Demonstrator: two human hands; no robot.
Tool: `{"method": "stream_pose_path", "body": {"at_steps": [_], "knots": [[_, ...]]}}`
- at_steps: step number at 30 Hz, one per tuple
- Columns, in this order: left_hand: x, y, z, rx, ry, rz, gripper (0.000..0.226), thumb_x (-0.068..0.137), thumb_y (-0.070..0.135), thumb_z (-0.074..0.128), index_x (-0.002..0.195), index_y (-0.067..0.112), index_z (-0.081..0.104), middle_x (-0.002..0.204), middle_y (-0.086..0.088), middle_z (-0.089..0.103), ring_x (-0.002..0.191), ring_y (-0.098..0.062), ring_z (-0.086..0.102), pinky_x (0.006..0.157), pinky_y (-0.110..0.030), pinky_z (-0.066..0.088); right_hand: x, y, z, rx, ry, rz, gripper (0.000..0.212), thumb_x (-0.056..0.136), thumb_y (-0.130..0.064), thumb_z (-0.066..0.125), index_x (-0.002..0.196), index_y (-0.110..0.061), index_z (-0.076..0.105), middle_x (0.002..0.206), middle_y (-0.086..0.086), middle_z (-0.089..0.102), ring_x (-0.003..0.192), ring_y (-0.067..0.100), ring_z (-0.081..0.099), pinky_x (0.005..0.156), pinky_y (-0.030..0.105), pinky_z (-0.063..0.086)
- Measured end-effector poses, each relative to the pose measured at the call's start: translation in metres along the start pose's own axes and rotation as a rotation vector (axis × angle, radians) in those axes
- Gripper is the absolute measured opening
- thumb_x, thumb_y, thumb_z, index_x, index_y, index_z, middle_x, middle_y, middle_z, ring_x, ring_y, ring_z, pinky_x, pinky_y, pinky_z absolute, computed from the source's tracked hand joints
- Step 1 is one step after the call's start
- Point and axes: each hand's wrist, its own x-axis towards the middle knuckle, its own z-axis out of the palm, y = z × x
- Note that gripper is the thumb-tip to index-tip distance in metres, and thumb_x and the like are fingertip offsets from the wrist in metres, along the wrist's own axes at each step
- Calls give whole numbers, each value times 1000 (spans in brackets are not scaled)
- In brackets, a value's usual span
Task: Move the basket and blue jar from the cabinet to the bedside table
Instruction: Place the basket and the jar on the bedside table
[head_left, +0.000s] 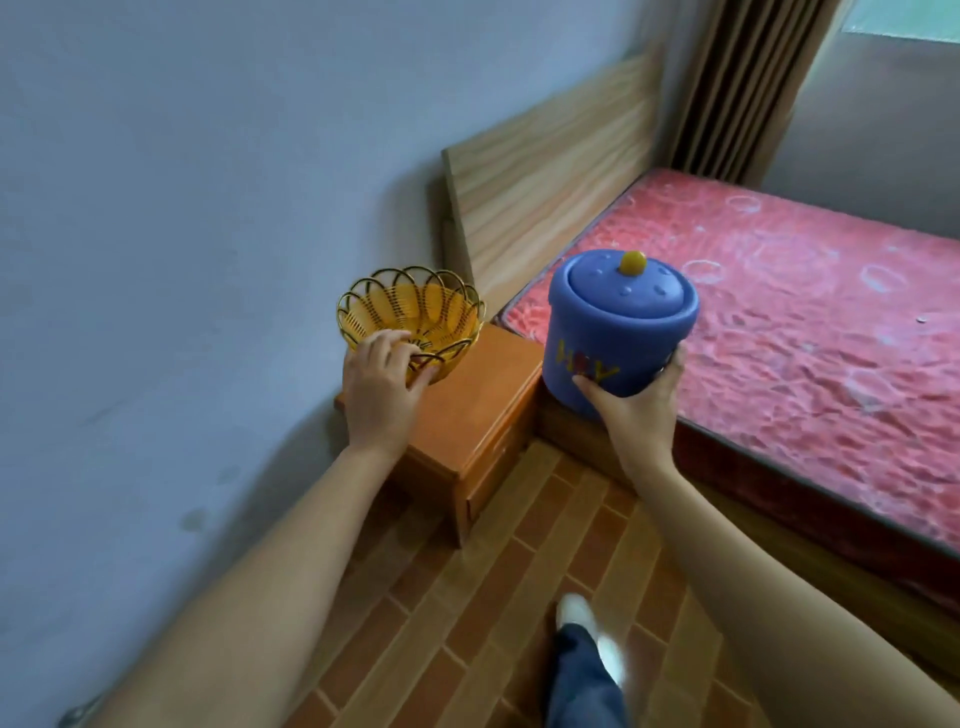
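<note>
My left hand (378, 388) grips the near rim of a yellow woven basket (415, 312) and holds it over the far left part of the orange wooden bedside table (470, 410); I cannot tell whether the basket touches the top. My right hand (636, 410) cups the bottom of a blue lidded jar (618, 322) with a yellow knob and coloured letters on its side. The jar hangs in the air just right of the table, over the edge of the bed.
A bed with a red patterned mattress (779, 322) fills the right side, its wooden headboard (556, 171) against the wall. A pale wall (182, 234) runs along the left. Brown brick-pattern floor (493, 597) lies below, with my leg and white shoe (582, 623) on it. Curtains (748, 88) hang behind.
</note>
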Motion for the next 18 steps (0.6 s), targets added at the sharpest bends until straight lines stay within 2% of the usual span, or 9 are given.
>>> {"method": "stream_pose_path", "body": {"at_steps": [1, 3, 4, 7, 14, 16, 18], "knots": [[5, -8, 3, 19, 13, -16, 25, 77, 22, 72, 91, 3, 64, 107, -13, 63, 106, -31, 53, 90, -46, 42, 9, 2, 11, 9, -25, 4, 111, 53, -32, 87, 141, -21, 20, 139, 2, 44, 124, 14, 45, 101, 33, 43], [17, -19, 13, 55, 35, -53, 25, 77, 22, 71, 91, 3, 64, 107, -12, 64, 106, -30, 53, 90, -45, 41, 30, 7, 33, 26, -73, -3, 112, 52, -34, 86, 141, -23, 20, 139, 0, 43, 125, 13, 44, 103, 38, 42], [24, -23, 19, 71, 41, -71, 25, 78, 22, 71, 92, 3, 64, 107, -12, 64, 106, -30, 53, 91, -44, 40, 42, 10, 43, 35, -98, -12, 111, 54, -31, 87, 141, -23, 20, 139, -2, 42, 125, 12, 44, 104, 35, 41], [46, -30, 44, 108, 69, -126, 25, 77, 22, 72, 92, 3, 64, 106, -13, 64, 106, -29, 53, 91, -43, 40, 83, 21, 73, 74, -188, -52, 105, 58, -20, 87, 139, -24, 22, 135, -8, 41, 123, 6, 42, 97, 12, 37], [95, -36, 115, 229, 104, -271, 23, 73, 21, 76, 87, 4, 67, 104, -12, 65, 108, -31, 51, 92, -51, 41, 194, 53, 133, 115, -440, -63, 102, 59, -17, 87, 140, -23, 25, 135, -10, 43, 120, -4, 42, 90, 2, 35], [107, -37, 132, 269, 107, -337, 21, 74, 23, 75, 86, 7, 67, 105, -8, 65, 110, -29, 50, 98, -58, 34, 218, 61, 148, 105, -494, -61, 102, 59, -17, 86, 140, -24, 24, 135, -10, 43, 120, -5, 43, 91, 5, 36], [116, -40, 148, 287, 91, -397, 20, 74, 24, 74, 86, 9, 68, 104, -6, 66, 110, -30, 52, 99, -59, 29, 236, 71, 162, 91, -534, -53, 103, 59, -17, 86, 140, -22, 24, 136, -7, 43, 123, -1, 42, 96, 15, 38]]}}
